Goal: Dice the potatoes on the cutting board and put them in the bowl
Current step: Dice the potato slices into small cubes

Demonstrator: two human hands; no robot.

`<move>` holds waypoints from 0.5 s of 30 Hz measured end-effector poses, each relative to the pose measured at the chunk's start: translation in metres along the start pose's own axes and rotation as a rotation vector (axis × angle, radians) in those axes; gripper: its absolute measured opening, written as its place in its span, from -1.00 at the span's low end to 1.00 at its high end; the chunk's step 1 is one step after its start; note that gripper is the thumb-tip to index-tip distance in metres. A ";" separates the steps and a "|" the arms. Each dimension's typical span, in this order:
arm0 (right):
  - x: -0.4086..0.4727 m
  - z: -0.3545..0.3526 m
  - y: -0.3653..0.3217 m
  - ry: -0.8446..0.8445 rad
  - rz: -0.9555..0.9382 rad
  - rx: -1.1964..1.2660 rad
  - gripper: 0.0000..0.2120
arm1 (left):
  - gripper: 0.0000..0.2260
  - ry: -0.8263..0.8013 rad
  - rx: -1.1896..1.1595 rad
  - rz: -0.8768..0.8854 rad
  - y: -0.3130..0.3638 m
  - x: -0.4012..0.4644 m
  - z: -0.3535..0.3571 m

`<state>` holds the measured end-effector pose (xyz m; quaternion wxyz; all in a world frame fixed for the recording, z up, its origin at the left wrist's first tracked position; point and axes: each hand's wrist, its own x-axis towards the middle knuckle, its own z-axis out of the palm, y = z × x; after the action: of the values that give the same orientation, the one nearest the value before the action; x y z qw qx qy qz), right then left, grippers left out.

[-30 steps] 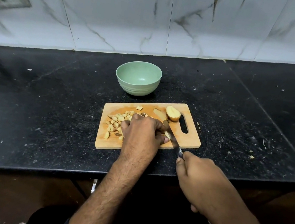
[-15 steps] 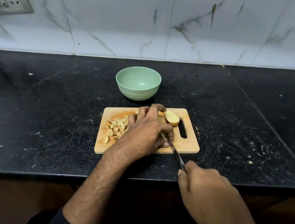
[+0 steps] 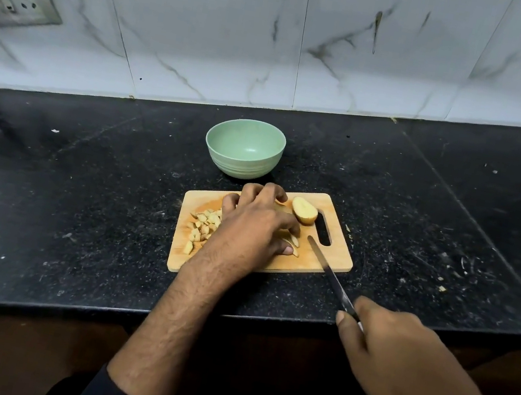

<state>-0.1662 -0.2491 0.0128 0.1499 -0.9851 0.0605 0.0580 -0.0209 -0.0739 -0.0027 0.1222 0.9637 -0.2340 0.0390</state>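
One bowl (image 3: 244,148), one knife (image 3: 330,275), two hands (image 3: 257,228)

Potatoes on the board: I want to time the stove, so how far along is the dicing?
Partly done. A pile of diced pieces lies on the cutting board. In hand: the left hand reaches over a potato piece, the right hand holds the knife off it. Left: a potato half is uncut, and the green bowl holds nothing yet.

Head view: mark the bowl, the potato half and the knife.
bowl (image 3: 225,152), head view, left outer wall.
potato half (image 3: 304,210), head view, middle of its cut face.
knife (image 3: 326,268), head view, mid-blade over the board's near edge.
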 end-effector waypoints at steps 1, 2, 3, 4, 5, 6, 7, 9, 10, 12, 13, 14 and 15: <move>0.001 0.002 0.000 -0.006 -0.004 0.005 -0.68 | -0.73 -0.013 0.015 0.013 0.000 0.002 -0.002; 0.002 0.003 -0.001 -0.011 -0.007 0.008 -0.68 | -0.75 -0.027 0.027 0.025 -0.001 0.004 -0.004; 0.002 0.004 -0.001 -0.015 -0.009 0.008 -0.67 | -0.77 -0.038 0.034 0.037 -0.001 0.006 -0.005; 0.003 0.005 -0.002 -0.014 -0.010 0.008 -0.67 | -0.79 -0.043 0.037 0.048 -0.002 0.008 -0.006; 0.003 0.005 -0.002 -0.010 -0.008 0.008 -0.67 | -0.81 -0.042 0.036 0.057 -0.003 0.009 -0.006; 0.003 0.006 -0.002 -0.006 -0.006 0.010 -0.68 | -0.83 -0.033 0.029 0.063 -0.003 0.009 -0.006; 0.003 0.006 -0.002 0.001 -0.003 0.012 -0.68 | -0.84 -0.017 0.019 0.063 -0.003 0.009 -0.005; 0.003 0.006 -0.002 0.016 0.003 0.010 -0.69 | -0.85 0.023 0.000 0.052 -0.002 0.005 -0.003; 0.003 0.006 -0.002 0.024 0.007 0.008 -0.69 | -0.86 0.050 -0.007 0.041 -0.002 0.002 -0.001; 0.003 0.008 -0.004 0.029 0.004 0.007 -0.70 | -0.87 0.103 -0.018 0.011 0.000 -0.005 0.004; 0.002 0.010 -0.006 0.029 0.000 0.013 -0.71 | -0.87 0.119 -0.026 -0.007 0.002 -0.009 0.006; 0.002 0.012 -0.008 0.033 -0.006 0.018 -0.73 | -0.86 0.133 -0.031 -0.027 0.004 -0.012 0.009; 0.002 0.013 -0.010 0.039 -0.012 0.021 -0.74 | -0.86 0.147 -0.035 -0.053 0.006 -0.015 0.011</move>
<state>-0.1645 -0.2357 0.0027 0.1596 -0.9848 0.0580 0.0373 -0.0374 -0.0755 -0.0143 0.1571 0.9617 -0.1997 0.1025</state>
